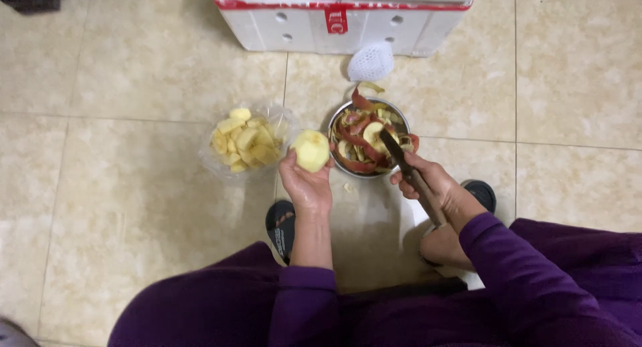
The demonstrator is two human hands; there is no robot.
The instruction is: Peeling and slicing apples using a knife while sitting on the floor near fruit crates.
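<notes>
My left hand (305,181) holds a peeled yellow apple (311,149) up between two bowls. My right hand (431,181) grips a dark-handled knife (406,166), its blade pointing up-left over a metal bowl (394,112). That bowl is heaped with red apple peels (356,143) and cores. Left of the apple lies a clear plastic bag (279,118) filled with peeled apple pieces (244,139).
A white foam box with red tape (338,22) stands at the top, a white foam fruit net (370,61) leaning by it. My feet in dark sandals (281,228) rest on the beige tiled floor (120,186). Purple clothing fills the bottom.
</notes>
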